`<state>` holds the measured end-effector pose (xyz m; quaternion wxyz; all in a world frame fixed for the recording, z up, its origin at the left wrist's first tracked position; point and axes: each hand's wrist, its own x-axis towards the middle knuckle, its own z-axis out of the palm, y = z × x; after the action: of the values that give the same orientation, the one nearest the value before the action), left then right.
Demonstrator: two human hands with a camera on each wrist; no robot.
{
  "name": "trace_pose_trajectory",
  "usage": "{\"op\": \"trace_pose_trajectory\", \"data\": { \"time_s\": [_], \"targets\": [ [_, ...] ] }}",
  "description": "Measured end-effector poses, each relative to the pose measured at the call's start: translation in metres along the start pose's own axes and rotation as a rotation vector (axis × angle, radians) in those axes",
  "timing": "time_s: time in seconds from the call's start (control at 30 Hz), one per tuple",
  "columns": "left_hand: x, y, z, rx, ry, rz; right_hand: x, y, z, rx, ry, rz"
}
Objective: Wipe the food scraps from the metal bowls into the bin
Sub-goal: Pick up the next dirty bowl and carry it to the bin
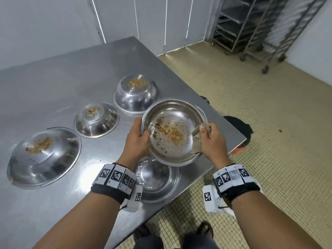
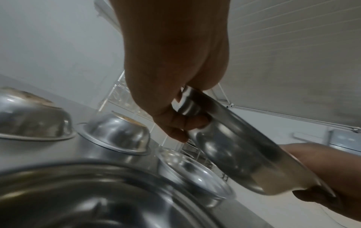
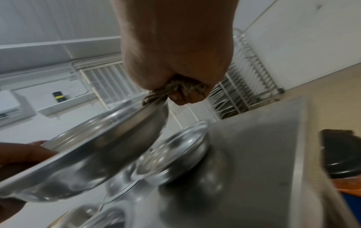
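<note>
My left hand grips the left rim of a metal bowl lifted above the steel table, thumb inside the rim. Brown food scraps lie across the bowl's inside. My right hand pinches a brownish cloth against the bowl's right rim. In the left wrist view my left hand curls under the bowl. The right wrist view shows my right hand bunching the cloth at the bowl's edge. The black bin sits below the table's right edge.
Three upturned bowls with scraps on their bases stand on the table: a large one, a small one, a far one. An upright clean bowl sits under the held one. Wheeled racks stand on the tiled floor.
</note>
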<state>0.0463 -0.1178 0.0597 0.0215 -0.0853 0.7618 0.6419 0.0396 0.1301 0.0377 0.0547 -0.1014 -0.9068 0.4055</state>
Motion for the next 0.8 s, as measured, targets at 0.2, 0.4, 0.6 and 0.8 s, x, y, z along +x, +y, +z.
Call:
{"op": "trace_pose_trajectory", "data": {
  "time_s": [0.2,0.4,0.6,0.8],
  "targets": [
    [-0.019,0.019,0.084,0.131,-0.087,0.15,-0.018,0.067,-0.067,0.043,0.133,0.01],
    [-0.056,0.033,0.19,0.225,-0.207,0.274,-0.036,0.148,-0.158,0.003,0.212,0.002],
    [-0.077,0.021,0.285,0.197,-0.264,0.203,-0.041,0.222,-0.233,-0.066,0.13,0.023],
    [-0.089,0.024,0.34,0.252,-0.273,0.18,-0.025,0.262,-0.274,-0.135,0.111,0.053]
  ]
}}
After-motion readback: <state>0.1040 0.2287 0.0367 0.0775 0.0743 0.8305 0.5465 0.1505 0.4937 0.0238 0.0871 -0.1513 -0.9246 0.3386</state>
